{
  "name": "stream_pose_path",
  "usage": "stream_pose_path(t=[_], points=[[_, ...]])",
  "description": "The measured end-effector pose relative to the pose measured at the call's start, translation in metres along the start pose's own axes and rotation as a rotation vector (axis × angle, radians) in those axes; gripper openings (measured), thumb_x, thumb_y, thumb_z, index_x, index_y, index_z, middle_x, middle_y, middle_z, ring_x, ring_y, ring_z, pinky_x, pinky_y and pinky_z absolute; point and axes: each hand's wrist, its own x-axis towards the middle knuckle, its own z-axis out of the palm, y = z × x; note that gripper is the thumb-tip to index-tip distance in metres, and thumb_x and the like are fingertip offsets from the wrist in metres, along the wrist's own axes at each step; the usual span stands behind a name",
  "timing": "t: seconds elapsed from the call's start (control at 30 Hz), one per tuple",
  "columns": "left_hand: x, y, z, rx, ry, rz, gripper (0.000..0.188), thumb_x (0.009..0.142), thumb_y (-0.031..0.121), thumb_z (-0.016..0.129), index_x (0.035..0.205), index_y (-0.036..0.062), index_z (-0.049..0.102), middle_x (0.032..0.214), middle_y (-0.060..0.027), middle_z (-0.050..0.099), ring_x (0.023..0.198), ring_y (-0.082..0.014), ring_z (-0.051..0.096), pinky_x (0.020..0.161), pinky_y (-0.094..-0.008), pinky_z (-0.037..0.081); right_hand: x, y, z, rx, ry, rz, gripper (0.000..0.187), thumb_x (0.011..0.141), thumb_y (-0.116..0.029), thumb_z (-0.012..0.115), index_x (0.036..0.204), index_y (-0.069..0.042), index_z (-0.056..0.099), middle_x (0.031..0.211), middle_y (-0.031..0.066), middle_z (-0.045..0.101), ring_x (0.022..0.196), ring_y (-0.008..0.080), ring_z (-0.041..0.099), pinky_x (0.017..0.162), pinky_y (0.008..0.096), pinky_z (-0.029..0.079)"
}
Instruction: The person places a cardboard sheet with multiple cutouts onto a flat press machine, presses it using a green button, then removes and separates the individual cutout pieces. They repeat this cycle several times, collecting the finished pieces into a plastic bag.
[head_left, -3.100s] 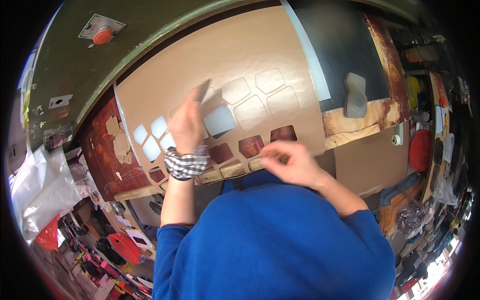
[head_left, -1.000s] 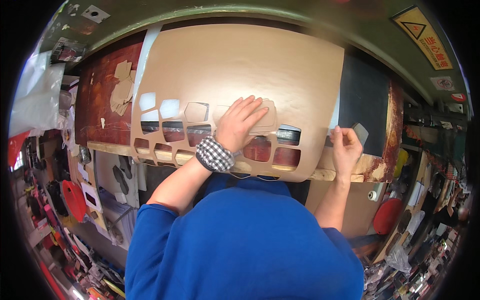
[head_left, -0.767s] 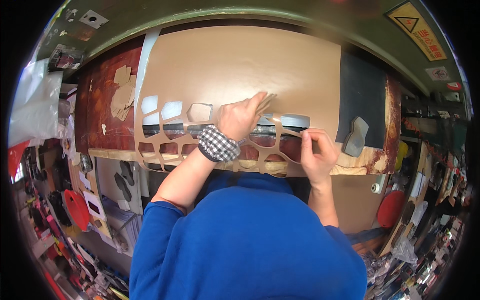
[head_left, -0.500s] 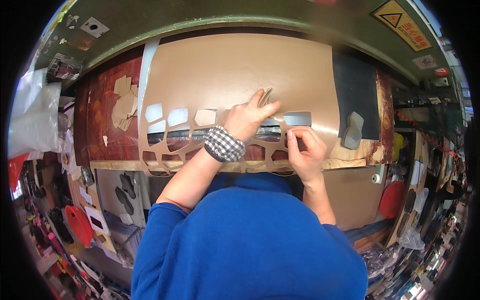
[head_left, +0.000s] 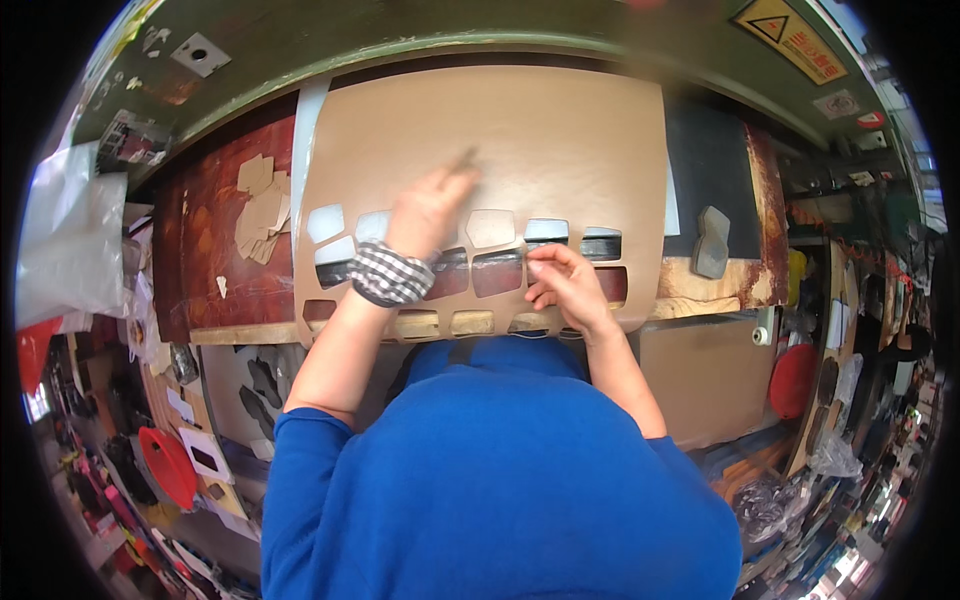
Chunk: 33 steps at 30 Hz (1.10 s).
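Several rounded, many-sided holes (head_left: 498, 274) run in rows along the near part of a large brown sheet (head_left: 490, 120), which lies flat across the middle of the dark red tabletop (head_left: 205, 285). White, black and dark red surfaces show through them, and the nearest row lies over the wooden front edge (head_left: 245, 332).

The left hand (head_left: 432, 208) is over the sheet, left of its middle, and blurred. Its fingers grip a thin, dark thing (head_left: 467, 159) seen edge-on, too smeared to tell whether it is one piece or several. A black-and-white checked band (head_left: 392, 273) circles the wrist.

The right hand (head_left: 566, 286) is over the holes near the sheet's front edge, to the right of the left hand and well apart from it. Its fingers are curled inward, the tips beside a dark hole; whether they pinch anything cannot be told.

Left of the sheet, loose tan pieces (head_left: 262, 212) lie overlapping in a heap on the tabletop. Pale strips show along both sides of the sheet. On the right, a black mat (head_left: 708, 165) lies on the tabletop, and a grey waisted block (head_left: 711, 243) rests near its front edge. A green machine body (head_left: 440, 28) spans the far side, bearing a yellow warning sign (head_left: 790, 38) at the right. A clear plastic bag (head_left: 68, 240) hangs at the far left.
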Motion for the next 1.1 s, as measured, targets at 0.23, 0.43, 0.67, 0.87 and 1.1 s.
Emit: stream_pose_path(t=[0.23, 0.43, 0.67, 0.87, 1.1], points=[[-0.018, 0.038, 0.023, 0.195, -0.188, 0.121, 0.039, 0.079, 0.021, 0.068, 0.117, 0.0115, 0.064, 0.128, -0.0222, 0.053, 0.119, -0.0364, 0.054, 0.097, -0.0414, 0.048, 0.008, 0.018, -0.006, -0.280, 0.073, -0.089, 0.026, 0.091, -0.017, 0.068, 0.106, 0.002, 0.060, 0.089, 0.0092, 0.067, 0.063, 0.0130, 0.065, 0.050, 0.0240, 0.052], [-0.020, 0.042, 0.029, 0.370, -0.315, 0.171, 0.035, 0.086, 0.022, 0.054, 0.118, 0.0130, 0.065, 0.130, -0.0264, 0.050, 0.119, -0.0407, 0.052, 0.099, -0.0448, 0.047, 0.023, 0.039, 0.009, 0.506, -0.060, -0.085, 0.018, 0.097, -0.015, 0.056, 0.105, 0.000, 0.061, 0.105, 0.0138, 0.065, 0.074, 0.0263, 0.068, 0.062, 0.0321, 0.055], [0.008, 0.004, 0.001, -0.179, -0.172, -0.150, 0.037, 0.081, 0.006, 0.062, 0.117, 0.0130, 0.063, 0.103, -0.0140, 0.069, 0.079, -0.0311, 0.068, 0.071, -0.0398, 0.057, 0.015, 0.037, 0.008, 0.401, -0.039, -0.125, 0.020, 0.099, -0.013, 0.052, 0.108, 0.003, 0.061, 0.093, 0.0141, 0.066, 0.068, 0.0248, 0.070, 0.060, 0.0331, 0.059], [-0.039, -0.028, -0.036, 0.124, -0.354, 0.093, 0.035, 0.079, 0.013, 0.069, 0.113, 0.0142, 0.066, 0.125, -0.0190, 0.059, 0.109, -0.0341, 0.062, 0.089, -0.0418, 0.053, 0.002, 0.033, 0.018, 0.226, 0.053, -0.135, 0.021, 0.099, -0.011, 0.053, 0.114, 0.004, 0.059, 0.092, 0.0124, 0.065, 0.069, 0.0235, 0.070, 0.060, 0.0309, 0.059], [-0.052, -0.022, -0.032, 0.181, -0.323, 0.191, 0.034, 0.080, 0.011, 0.067, 0.114, 0.0133, 0.066, 0.136, -0.0228, 0.051, 0.122, -0.0404, 0.052, 0.097, -0.0411, 0.050, -0.023, 0.008, -0.004, -0.185, 0.013, -0.132, 0.026, 0.093, -0.012, 0.064, 0.113, 0.005, 0.060, 0.091, 0.0149, 0.070, 0.068, 0.0188, 0.070, 0.056, 0.0267, 0.057]])
